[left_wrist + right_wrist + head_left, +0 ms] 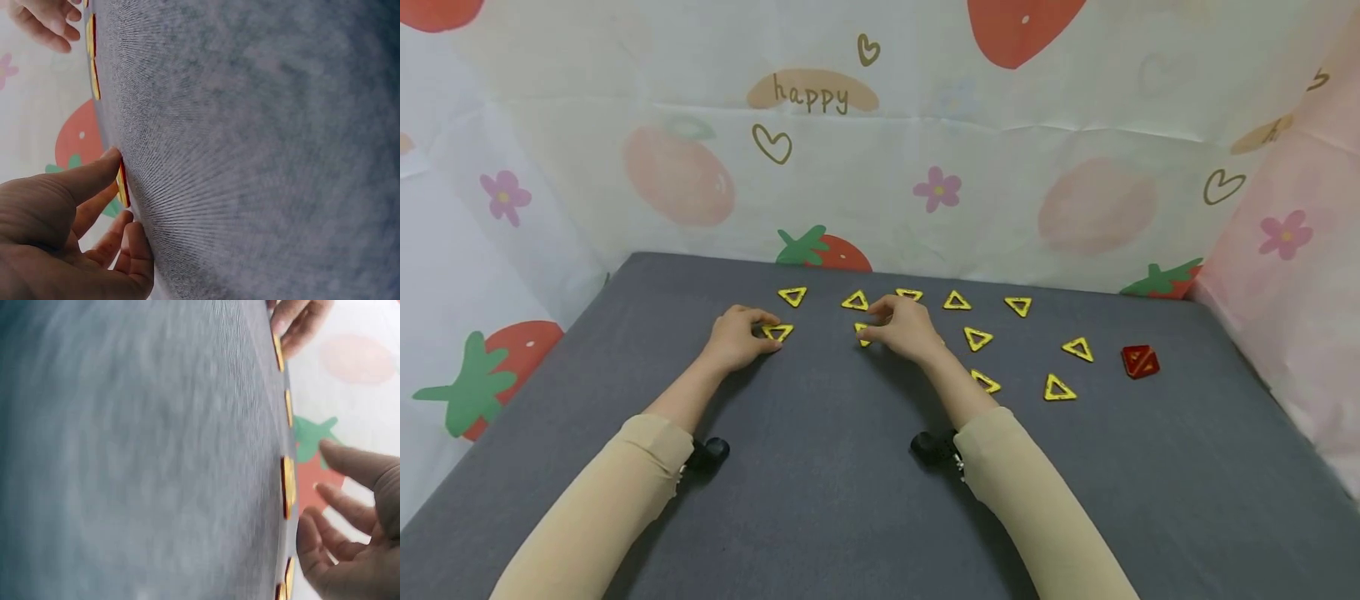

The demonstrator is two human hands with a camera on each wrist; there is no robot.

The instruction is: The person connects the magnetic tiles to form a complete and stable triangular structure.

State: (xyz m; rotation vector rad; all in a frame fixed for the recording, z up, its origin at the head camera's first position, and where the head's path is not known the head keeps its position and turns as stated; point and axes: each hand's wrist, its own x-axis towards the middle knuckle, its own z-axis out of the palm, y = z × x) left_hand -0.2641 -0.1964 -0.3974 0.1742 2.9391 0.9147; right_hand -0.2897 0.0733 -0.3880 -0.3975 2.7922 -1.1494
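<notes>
- Head view: a person's left hand (735, 337) holds a small, flat yellow triangular frame with an open middle (778, 327), its thumb and a finger closed on opposite sides; one corner points roughly toward the wearer.
- Head view: the right hand (904, 327) reaches over a second flat yellow open-centred triangle (860, 333), partly hidden by its fingers. Both triangles are toward the far side of the dark grey cloth-covered table (820, 500).
- Head view: more yellow triangles of the same kind, turned various ways, lie behind and to the right of the hands; one (957, 290) stands near the far edge, point away. At the far right is a group of flat red triangular pieces (1140, 362) set close together.
- Left wrist view: the triangle at the left hand is seen edge-on as a thin strip, yellow with red along the side nearest the camera. Thumb and finger pinch it; the other fingers curl beside it. Whether it is raised off the cloth, I cannot tell.
- Right wrist view: the right hand's fingers are loosely bent and spread, grasping nothing, just beside a thin edge-on piece, yellow with a dark red side. Similar strips lie above and below it in this view.
</notes>
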